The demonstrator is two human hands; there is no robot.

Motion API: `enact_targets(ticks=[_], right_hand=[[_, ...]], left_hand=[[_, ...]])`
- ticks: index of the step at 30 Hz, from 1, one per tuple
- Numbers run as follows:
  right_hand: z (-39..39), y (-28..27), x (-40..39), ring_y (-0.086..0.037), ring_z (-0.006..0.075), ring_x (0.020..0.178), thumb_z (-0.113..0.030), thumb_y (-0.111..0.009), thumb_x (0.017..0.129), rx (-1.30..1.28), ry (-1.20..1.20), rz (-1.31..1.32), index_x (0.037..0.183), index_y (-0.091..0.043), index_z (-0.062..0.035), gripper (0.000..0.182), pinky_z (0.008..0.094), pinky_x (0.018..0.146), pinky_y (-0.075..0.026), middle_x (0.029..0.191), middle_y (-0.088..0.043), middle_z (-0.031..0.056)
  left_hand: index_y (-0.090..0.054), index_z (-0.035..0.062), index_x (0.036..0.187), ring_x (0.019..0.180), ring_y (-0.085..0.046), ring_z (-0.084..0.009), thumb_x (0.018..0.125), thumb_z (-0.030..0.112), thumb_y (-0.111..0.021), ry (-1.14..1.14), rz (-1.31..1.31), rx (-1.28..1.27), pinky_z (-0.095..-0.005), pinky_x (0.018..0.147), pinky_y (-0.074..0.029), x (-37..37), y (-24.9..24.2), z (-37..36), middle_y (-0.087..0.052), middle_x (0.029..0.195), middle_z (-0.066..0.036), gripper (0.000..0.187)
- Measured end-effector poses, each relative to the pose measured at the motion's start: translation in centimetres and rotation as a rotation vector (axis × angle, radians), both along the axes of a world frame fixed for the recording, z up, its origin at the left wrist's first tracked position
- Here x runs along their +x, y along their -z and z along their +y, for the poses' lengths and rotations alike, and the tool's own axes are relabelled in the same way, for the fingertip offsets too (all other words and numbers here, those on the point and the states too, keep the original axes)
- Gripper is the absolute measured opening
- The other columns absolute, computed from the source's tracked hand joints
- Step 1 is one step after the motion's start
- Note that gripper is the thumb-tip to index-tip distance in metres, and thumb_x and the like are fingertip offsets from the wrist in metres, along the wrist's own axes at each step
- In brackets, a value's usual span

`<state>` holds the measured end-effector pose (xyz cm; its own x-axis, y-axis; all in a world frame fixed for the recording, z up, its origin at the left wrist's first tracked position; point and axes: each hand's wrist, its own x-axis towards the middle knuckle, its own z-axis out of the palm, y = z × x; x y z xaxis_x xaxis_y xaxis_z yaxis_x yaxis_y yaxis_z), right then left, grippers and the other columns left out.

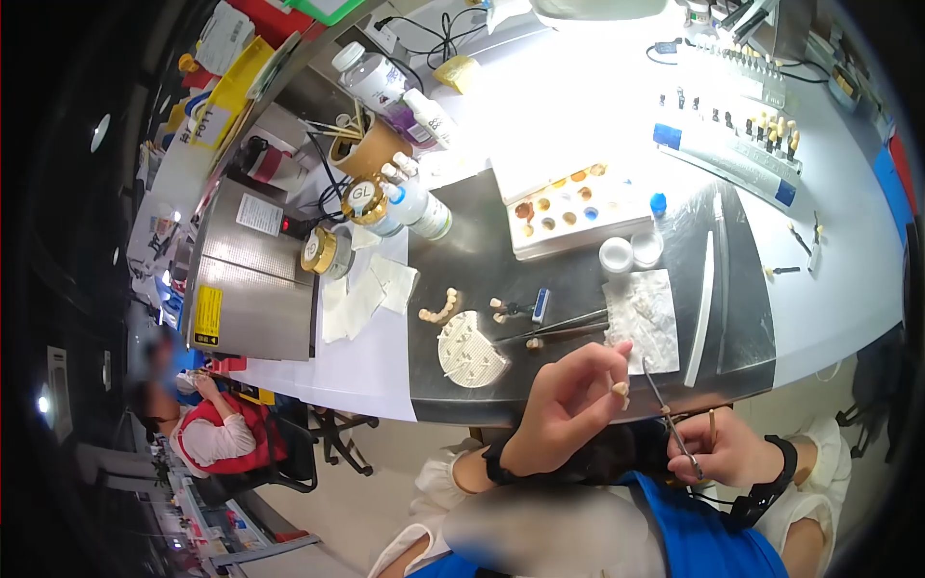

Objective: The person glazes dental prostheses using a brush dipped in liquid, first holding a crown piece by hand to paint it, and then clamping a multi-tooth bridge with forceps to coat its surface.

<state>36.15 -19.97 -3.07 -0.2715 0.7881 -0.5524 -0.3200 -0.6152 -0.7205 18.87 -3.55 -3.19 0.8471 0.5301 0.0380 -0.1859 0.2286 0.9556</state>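
Between the thumb and fingers of my left hand point(573, 409) is a small tooth-coloured dental crown point(620, 390). My right hand point(727, 448) is closed round a slim metal instrument point(682, 445); its thin end points at the white tissue point(641, 318), and whether it touches cannot be made out. Left of my hands lies a round white honeycomb firing tray point(470, 352) with small pegs. A curved row of tooth-coloured crowns point(440, 306) sits just behind it. Long dark tweezers point(559, 329) lie between tray and tissue, with a loose crown point(535, 343) close by.
A white palette point(578, 212) with coloured wells stands at the back of the metal work surface point(462, 217). Two small white jars point(631, 253) are near it. Shade guides point(727, 164) stand right, bottles point(419, 210) left. A seated person in red point(231, 438) is farther left.
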Motion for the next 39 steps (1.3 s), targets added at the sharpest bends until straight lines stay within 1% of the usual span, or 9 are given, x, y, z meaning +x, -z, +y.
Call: enact_targets(ticks=[3, 10, 17, 20, 22, 23, 32, 36, 39], right_hand=[[-0.3, 0.7, 0.2, -0.036, 0.0007, 0.052, -0.011, -0.067, 0.084, -0.016, -0.018, 0.011, 0.071, -0.053, -0.0051, 0.019, 0.0191, 0.048, -0.027, 0.057, -0.046, -0.0074], [-0.4, 1.0, 0.6, -0.036, 0.0007, 0.052, -0.014, -0.069, 0.082, -0.007, -0.068, -0.001, 0.07, -0.053, -0.0054, 0.022, 0.0194, 0.048, -0.027, 0.057, -0.046, -0.0076], [0.0, 0.0, 0.8, -0.048, 0.0068, 0.061, -0.032, -0.057, 0.086, 0.141, -0.073, 0.08, 0.076, -0.05, -0.0026, 0.032, 0.022, 0.059, -0.04, 0.066, -0.052, 0.0005], [0.0, -1.1, 0.1, -0.049, 0.0073, 0.063, -0.043, -0.054, 0.087, 0.218, -0.082, -0.026, 0.079, -0.05, -0.0029, 0.042, 0.0217, 0.059, -0.04, 0.068, -0.055, 0.0026], [-0.3, -1.5, -0.2, -0.048, 0.0066, 0.062, -0.05, -0.053, 0.087, 0.224, -0.072, -0.077, 0.08, -0.05, -0.0035, 0.047, 0.0206, 0.057, -0.038, 0.068, -0.055, 0.0032], [-0.7, -1.0, 0.1, -0.046, 0.0059, 0.061, -0.055, -0.051, 0.086, 0.209, -0.074, -0.07, 0.081, -0.05, -0.0044, 0.051, 0.0193, 0.054, -0.035, 0.069, -0.056, 0.0038], [-0.9, -2.1, -0.3, -0.033, 0.0043, 0.054, -0.065, -0.046, 0.084, 0.18, -0.119, -0.136, 0.087, -0.051, -0.0072, 0.058, 0.0183, 0.048, -0.025, 0.072, -0.06, 0.0066], [-1.5, -3.6, -1.0, -0.046, 0.009, 0.062, -0.067, -0.05, 0.081, 0.252, -0.225, -0.09, 0.087, -0.049, -0.0046, 0.063, 0.0226, 0.057, -0.031, 0.073, -0.059, 0.0056], [-1.1, -5.2, -0.9, -0.057, 0.0132, 0.066, -0.072, -0.053, 0.075, 0.32, -0.262, -0.065, 0.078, -0.045, -0.0034, 0.068, 0.0234, 0.057, -0.034, 0.071, -0.053, 0.0046]], left_hand=[[-0.051, -0.0001, 0.09, 0.071, -0.047, -0.0049, 0.083, 0.004, -0.054, 0.003, 0.021, 0.044, -0.049, 0.11, -0.024, 0.0, -0.1, 0.1, -0.05, 0.076, 0.002, 0.008], [-0.051, 0.0001, 0.09, 0.069, -0.046, -0.0035, 0.083, 0.002, -0.054, 0.022, 0.041, 0.075, -0.0468, 0.11, -0.024, 0.0, -0.2, 0.2, -0.05, 0.076, 0.002, 0.008], [-0.051, 0.0021, 0.092, 0.071, -0.045, -0.0031, 0.085, 0.001, -0.053, 0.043, 0.073, 0.075, -0.0407, 0.11, -0.024, 0.1, -0.2, 0.0, -0.048, 0.077, 0.003, 0.008], [-0.051, 0.0026, 0.095, 0.073, -0.043, -0.0015, 0.087, 0.004, -0.054, 0.042, 0.077, 0.082, -0.0298, 0.097, -0.038, 0.0, -0.2, -0.2, -0.048, 0.079, 0.004, 0.009], [-0.052, 0.0022, 0.097, 0.072, -0.042, -0.0001, 0.088, 0.006, -0.056, 0.011, 0.091, 0.075, -0.0191, 0.075, -0.039, -0.1, -0.4, -0.4, -0.047, 0.078, 0.005, 0.011], [-0.052, 0.0025, 0.099, 0.072, -0.041, 0.0002, 0.088, 0.008, -0.057, -0.009, 0.03, 0.072, -0.016, 0.063, -0.031, 0.1, 0.2, -0.5, -0.047, 0.08, 0.005, 0.013], [-0.053, 0.0035, 0.099, 0.072, -0.045, -0.0017, 0.086, 0.006, -0.055, -0.131, -0.16, 0.145, -0.0211, 0.07, -0.039, -0.3, 1.5, -0.4, -0.044, 0.074, 0.006, 0.014], [-0.051, 0.0043, 0.097, 0.071, -0.047, -0.0058, 0.085, 0.011, -0.052, -0.051, -0.225, -0.228, -0.0261, 0.069, -0.043, -1.3, 0.2, 0.0, -0.045, 0.076, 0.001, 0.014], [-0.049, 0.006, 0.091, 0.061, -0.037, -0.0056, 0.081, 0.015, -0.054, 0.141, -0.192, -0.456, -0.0203, 0.055, -0.033, -2.3, -0.2, 0.7, -0.037, 0.069, 0.003, 0.014]])
